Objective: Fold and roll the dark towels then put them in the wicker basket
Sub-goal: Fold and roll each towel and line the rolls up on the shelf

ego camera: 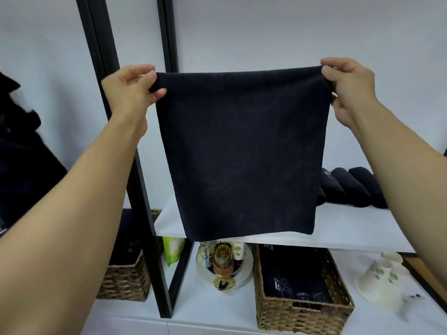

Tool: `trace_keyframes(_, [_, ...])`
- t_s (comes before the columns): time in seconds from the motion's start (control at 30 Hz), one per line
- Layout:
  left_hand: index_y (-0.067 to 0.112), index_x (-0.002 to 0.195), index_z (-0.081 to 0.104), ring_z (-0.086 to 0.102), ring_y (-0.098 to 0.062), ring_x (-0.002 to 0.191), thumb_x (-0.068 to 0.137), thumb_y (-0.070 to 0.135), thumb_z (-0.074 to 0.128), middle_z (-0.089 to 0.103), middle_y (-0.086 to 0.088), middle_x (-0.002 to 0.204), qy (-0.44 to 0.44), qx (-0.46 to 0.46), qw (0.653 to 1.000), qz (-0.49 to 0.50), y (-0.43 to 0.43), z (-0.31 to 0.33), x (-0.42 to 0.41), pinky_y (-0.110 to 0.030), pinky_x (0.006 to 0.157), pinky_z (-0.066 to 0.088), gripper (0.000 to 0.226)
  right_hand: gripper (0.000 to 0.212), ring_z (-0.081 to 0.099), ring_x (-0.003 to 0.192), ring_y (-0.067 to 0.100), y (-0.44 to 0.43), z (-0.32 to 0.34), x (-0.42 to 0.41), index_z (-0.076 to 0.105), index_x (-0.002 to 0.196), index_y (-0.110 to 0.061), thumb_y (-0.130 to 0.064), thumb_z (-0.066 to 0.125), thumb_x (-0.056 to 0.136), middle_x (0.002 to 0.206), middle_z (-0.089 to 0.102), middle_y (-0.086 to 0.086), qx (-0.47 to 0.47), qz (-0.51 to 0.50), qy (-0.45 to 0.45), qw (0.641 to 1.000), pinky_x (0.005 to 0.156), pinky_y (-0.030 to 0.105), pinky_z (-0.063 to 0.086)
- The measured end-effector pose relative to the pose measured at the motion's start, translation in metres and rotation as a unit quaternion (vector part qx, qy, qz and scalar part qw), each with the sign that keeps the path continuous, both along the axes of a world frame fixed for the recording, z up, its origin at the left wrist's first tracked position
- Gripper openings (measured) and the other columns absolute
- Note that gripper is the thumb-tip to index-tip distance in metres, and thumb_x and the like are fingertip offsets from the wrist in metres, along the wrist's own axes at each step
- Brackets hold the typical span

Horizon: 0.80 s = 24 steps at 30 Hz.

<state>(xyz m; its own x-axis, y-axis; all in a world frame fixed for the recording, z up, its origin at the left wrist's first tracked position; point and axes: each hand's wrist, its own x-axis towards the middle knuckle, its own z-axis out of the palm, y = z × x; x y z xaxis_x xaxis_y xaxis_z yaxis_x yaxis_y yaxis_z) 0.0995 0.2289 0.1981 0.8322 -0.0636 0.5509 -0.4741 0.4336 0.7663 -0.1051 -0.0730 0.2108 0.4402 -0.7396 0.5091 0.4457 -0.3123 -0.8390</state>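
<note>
The dark towel (242,151) hangs flat in the air between both hands. The left hand (131,85) and right hand (346,88) each pinch a top corner. Its length drops toward the shelf (350,226). The wicker basket (302,313) sits below, nearer the right hand.

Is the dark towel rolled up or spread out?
Spread out: the towel hangs flat, left hand and right hand pinching its top corners.
</note>
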Motion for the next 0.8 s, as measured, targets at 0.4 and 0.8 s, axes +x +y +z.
trace_keyframes(0.4, [0.002, 0.112, 0.070, 0.066, -0.016, 0.087, 0.084, -0.017, 0.059, 0.062, -0.003, 0.098, -0.004, 0.129, 0.991, 0.028, -0.042, 0.009, 0.056, -0.020, 0.077, 0.057, 0.036, 0.023, 0.067, 0.089, 0.007, -0.041, -0.006, 0.048, 0.072, 0.107, -0.022, -0.014, 0.070, 0.085, 0.107, 0.069, -0.001, -0.049, -0.017, 0.060, 0.997, 0.076, 0.018, 0.054])
trace_keyframes(0.8, [0.010, 0.113, 0.070, 0.068, -0.010, 0.093, 0.094, -0.001, 0.052, 0.066, -0.001, 0.110, -0.102, 0.204, 0.962, 0.151, -0.090, 0.044, 0.112, -0.016, 0.078, 0.056, 0.028, 0.009, 0.064, 0.075, 0.000, -0.080, 0.019, 0.101, 0.071, 0.087, -0.026, -0.019, 0.067, 0.084, 0.080, 0.068, -0.009, -0.189, -0.131, 0.089, 0.969, 0.067, 0.014, 0.050])
